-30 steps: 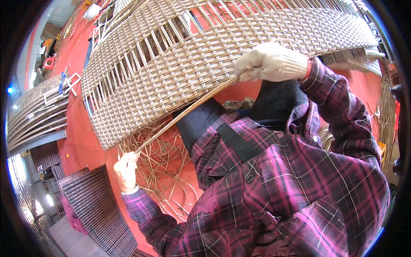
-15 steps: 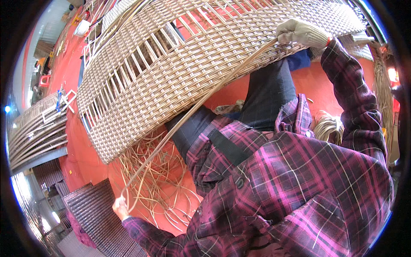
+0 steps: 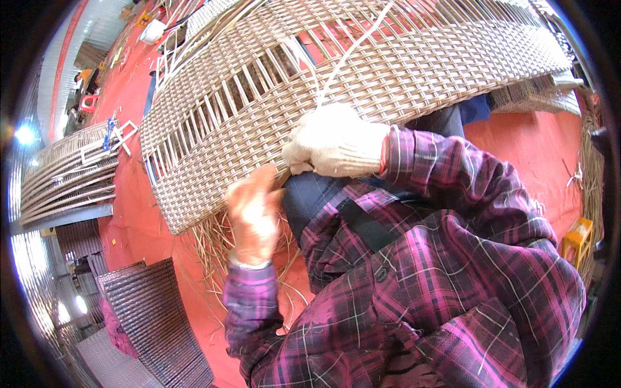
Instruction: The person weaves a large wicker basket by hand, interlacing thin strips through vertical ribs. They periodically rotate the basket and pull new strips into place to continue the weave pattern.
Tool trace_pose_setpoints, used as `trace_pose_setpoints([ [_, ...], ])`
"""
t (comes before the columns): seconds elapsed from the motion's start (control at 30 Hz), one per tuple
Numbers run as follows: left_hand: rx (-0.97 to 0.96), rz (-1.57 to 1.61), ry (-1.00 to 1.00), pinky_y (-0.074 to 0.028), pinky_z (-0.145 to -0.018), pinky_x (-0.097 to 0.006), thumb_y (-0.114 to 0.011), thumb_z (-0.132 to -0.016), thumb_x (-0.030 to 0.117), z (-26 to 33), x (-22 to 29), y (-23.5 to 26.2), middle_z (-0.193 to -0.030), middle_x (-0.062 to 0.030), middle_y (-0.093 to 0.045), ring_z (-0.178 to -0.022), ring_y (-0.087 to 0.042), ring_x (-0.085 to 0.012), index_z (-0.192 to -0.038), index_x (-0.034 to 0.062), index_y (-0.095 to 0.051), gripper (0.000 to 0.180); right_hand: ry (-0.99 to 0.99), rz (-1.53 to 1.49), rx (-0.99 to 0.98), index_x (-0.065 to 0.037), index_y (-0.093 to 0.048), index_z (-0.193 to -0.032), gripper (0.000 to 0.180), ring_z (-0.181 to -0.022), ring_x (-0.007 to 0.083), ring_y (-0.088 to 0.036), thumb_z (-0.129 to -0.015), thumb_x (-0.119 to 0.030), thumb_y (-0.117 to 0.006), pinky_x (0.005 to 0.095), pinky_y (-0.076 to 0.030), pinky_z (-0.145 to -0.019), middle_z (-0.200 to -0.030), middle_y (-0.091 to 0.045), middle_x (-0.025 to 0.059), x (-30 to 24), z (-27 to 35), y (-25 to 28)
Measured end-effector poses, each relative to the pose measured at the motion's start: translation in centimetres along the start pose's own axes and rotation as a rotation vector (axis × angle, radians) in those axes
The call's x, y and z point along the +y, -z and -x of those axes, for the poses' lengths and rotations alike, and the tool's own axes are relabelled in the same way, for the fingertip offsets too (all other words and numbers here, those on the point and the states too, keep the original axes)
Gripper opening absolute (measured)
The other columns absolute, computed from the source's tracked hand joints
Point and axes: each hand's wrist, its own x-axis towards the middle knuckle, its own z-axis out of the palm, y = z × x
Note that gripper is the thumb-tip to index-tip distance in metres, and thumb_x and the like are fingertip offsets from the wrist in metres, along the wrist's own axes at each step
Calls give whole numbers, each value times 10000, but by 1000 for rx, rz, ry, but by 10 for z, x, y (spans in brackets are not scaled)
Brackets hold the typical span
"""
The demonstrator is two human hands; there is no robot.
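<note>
The work in hand appears to be weaving or finishing the edge of the large woven panel [image 3: 394, 74], which arches across the view from about ten o'clock to two o'clock, with its near edge above the person's knees. The right hand [image 3: 333, 140], gloved and just past twelve o'clock from centre, is curled into a fist; a pale strand [image 3: 350, 51] runs out of it toward one o'clock over the weave, so it seems to grip that strand. The left hand [image 3: 252, 216], toward eight o'clock, is motion-blurred; its fingers point up at the panel's near edge, but I cannot tell whether they hold anything. As I judge it, the next move calls for a steady pinch and even tension at that edge. The right forearm comes in from three o'clock, nearly level with its elbow bent; the left rises steeply from seven, above loose strands [image 3: 210, 249] on the red floor [image 3: 145, 220].
</note>
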Motion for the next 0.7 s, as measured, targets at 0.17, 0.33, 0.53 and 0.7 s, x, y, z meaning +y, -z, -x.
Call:
trace_pose_setpoints([
  [0.17, -91, 642, 338, -460, -575, -282, -622, -927, 67, -9, 27, -24, -793, -96, -638, -641, -593, -172, -1079, -1, -663, 171, 5, 33, -52, -200, -741, -798, 116, -749, 309, -682, -773, -251, -640, 426, -520, -669, -734, -685, 94, 4, 9, -5],
  [0.33, -178, 611, 489, -425, -536, -244, -599, -957, 112, 26, -16, -2, -676, -12, -580, -575, -512, -81, -1014, 9, -703, 157, -96, -3, -51, -152, -707, -845, 119, -747, 300, -665, -810, -250, -650, 434, -508, -667, -748, -674, 87, 41, 25, 28],
  [0.53, -287, 597, 771, -464, -601, -238, -610, -948, 116, 56, -44, 19, -780, -21, -629, -651, -552, -84, -1080, 3, -686, 190, -260, 50, -18, -152, -687, -828, 142, -711, 289, -656, -840, -284, -637, 427, -505, -659, -688, -632, 86, 73, 44, 47],
  [0.7, -88, 441, 318, -515, -785, -343, -627, -901, 28, 14, -6, -9, -983, -149, -695, -876, -668, -249, -1163, 0, -646, 265, -50, -11, 130, -190, -705, -789, 89, -750, 322, -670, -776, -217, -621, 457, -512, -664, -747, -675, 85, 44, 23, 14],
])
